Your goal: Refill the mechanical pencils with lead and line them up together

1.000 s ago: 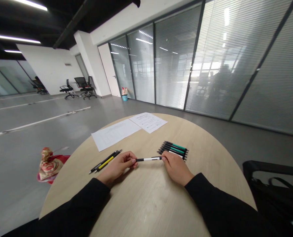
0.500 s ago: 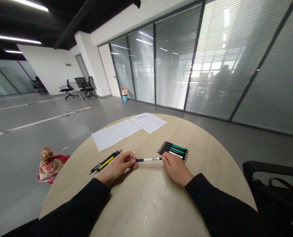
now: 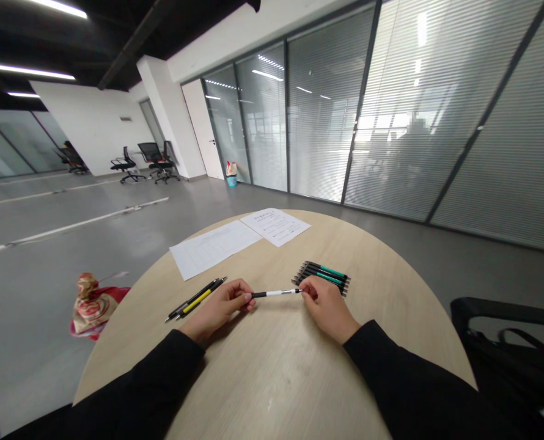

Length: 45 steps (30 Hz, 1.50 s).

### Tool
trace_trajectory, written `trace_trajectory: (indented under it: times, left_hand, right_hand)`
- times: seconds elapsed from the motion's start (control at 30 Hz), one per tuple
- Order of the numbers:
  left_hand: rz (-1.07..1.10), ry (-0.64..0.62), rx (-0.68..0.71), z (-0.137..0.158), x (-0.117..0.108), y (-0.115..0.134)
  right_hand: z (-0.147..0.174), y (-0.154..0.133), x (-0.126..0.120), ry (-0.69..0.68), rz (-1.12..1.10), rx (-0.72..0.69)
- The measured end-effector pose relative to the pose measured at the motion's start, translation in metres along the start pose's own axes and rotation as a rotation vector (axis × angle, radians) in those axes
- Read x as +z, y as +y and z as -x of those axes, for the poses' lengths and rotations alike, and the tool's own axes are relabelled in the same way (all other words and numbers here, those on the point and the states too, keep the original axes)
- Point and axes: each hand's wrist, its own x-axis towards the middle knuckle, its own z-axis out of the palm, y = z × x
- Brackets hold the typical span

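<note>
While both my hands are up over the middle of the bench (image 3: 272,379), a white-and-black pen (image 3: 279,293) sits level between them, just this side of the other pens. Left hand (image 3: 228,304): fingers pinched narrow on its black end, thumb on top. Right hand (image 3: 329,308): fingers curled in at the other end, by the metal-looking tip; can't tell whether they grip it or only touch. Beyond and partly behind the right hand, a row of pens (image 3: 332,272), side by side, dark with some green barrels, tips pointing left; exact count hidden. Left of my left hand, a black pen (image 3: 192,300) and a yellow-and-black pen (image 3: 197,303) lie slanted, close together. Far side: two printed sheets, the left one (image 3: 214,247) meeting the right one (image 3: 276,227), text too small to read. Black sleeves on both arms. Red-and-gold bundle (image 3: 94,305) on the floor, left; black chair (image 3: 496,313) right.
</note>
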Motion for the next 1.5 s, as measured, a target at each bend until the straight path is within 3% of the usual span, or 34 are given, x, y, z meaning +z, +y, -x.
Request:
trace_trajectory:
  times: [1.5]
  left_hand:
    - [-0.027,-0.036,-0.001,-0.0017,-0.0026,-0.0002]
  right_hand:
    - [0.0008,-0.0002,-0.0028,-0.049,0.118,-0.01]
